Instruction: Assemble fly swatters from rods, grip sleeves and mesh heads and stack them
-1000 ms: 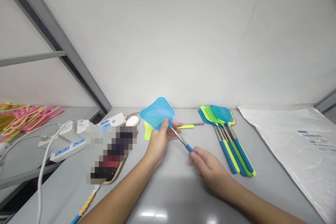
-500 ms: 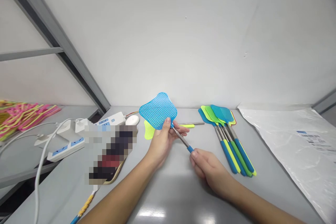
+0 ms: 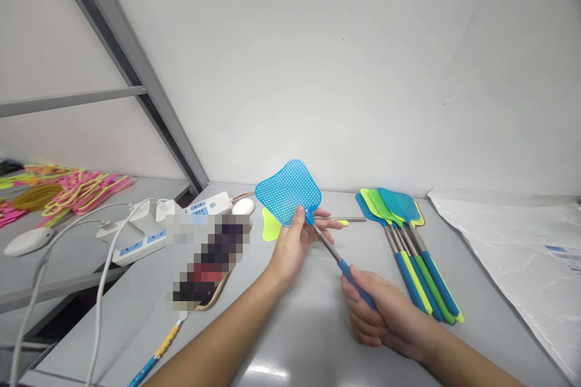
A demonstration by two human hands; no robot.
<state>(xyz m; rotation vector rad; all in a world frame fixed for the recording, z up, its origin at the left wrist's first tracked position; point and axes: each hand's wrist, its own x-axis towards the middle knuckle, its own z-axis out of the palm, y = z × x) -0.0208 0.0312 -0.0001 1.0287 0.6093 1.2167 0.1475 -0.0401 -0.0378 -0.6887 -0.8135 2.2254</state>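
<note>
A blue fly swatter (image 3: 290, 190) with a perforated head, a metal shaft and a blue grip is held above the table between both hands. My left hand (image 3: 295, 248) pinches it where the head meets the shaft, thumb on top and the other fingers behind. Around the blue grip the fingers of my right hand (image 3: 385, 314) are wrapped. Behind my left hand lies a yellow-green fly swatter (image 3: 271, 227), partly hidden, with a bare metal rod (image 3: 358, 219) beside it. To the right a pile of fly swatters (image 3: 415, 260) in blue, green and yellow-green lies on the table.
A white plastic bag (image 3: 508, 254) covers the table's right side. On the left are a phone (image 3: 213, 296) with a blurred screen, power strips (image 3: 140, 248) with white cables, a round white device (image 3: 243, 207) and pink-yellow cords (image 3: 86, 193). A wall (image 3: 340, 84) rises behind.
My right hand has shifted its hold, so more of the blue grip shows. My left hand keeps its hold near the head. The camera view has turned slightly left.
</note>
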